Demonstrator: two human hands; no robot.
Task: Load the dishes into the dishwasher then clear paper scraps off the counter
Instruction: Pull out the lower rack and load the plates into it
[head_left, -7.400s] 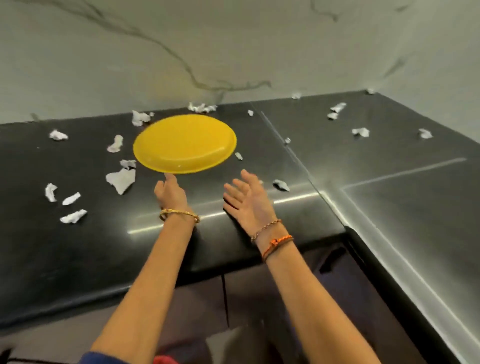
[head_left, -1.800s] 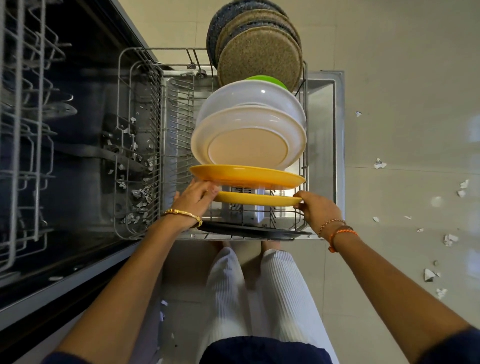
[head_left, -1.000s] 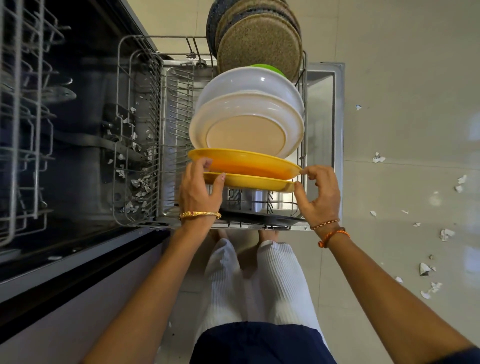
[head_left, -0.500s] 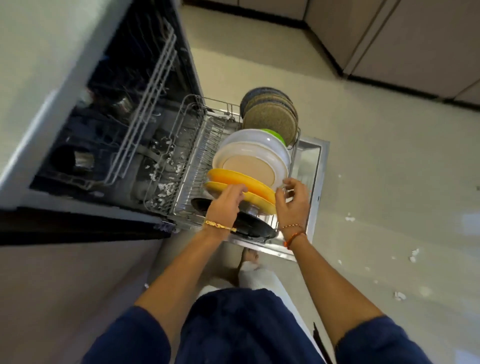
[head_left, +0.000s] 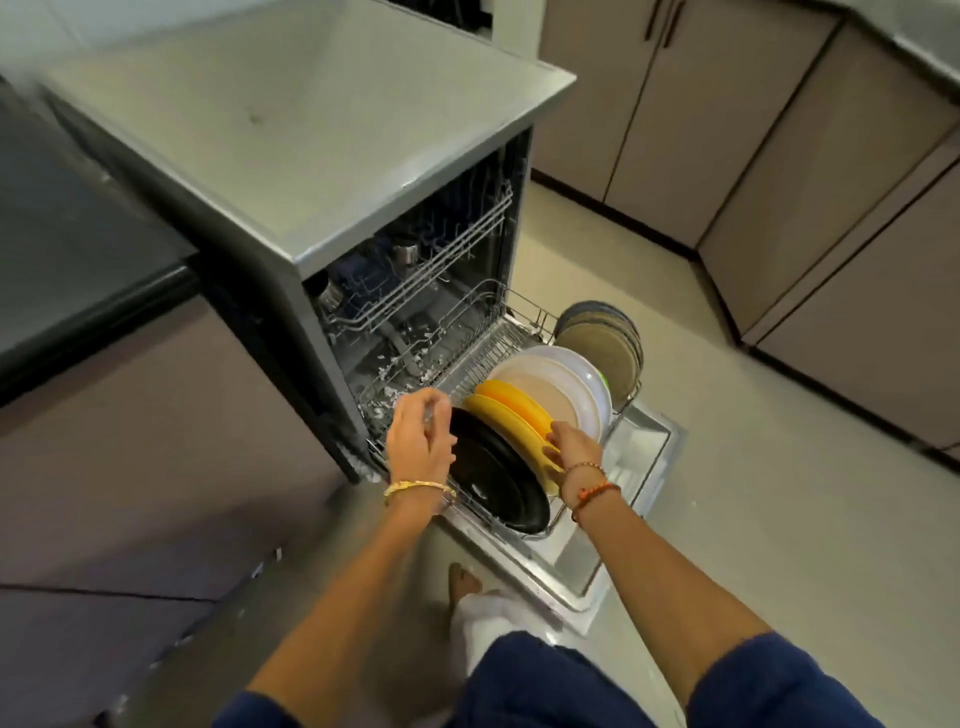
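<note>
The dishwasher (head_left: 311, 119) stands open with its lower rack (head_left: 483, 343) pulled out over the door (head_left: 639, 457). In the rack stand a black plate (head_left: 493, 478), two yellow plates (head_left: 498, 410), white plates (head_left: 576, 374) and brown round plates (head_left: 602, 348), all on edge. My right hand (head_left: 574, 449) grips the rim of the front yellow plate with curled fingers. My left hand (head_left: 421, 441) hovers just left of the black plate, fingers loosely curled, holding nothing.
White paper scraps (head_left: 400, 364) lie inside the dishwasher under the rack. The upper rack (head_left: 441, 260) holds steel cups. A dark counter (head_left: 62, 234) is at the left, beige cabinets (head_left: 779, 156) at the right. My bare foot (head_left: 462, 577) is by the door.
The yellow plate went from the counter into the rack behind the black plate. My left hand has let go and drawn back; the camera has risen and tilted away.
</note>
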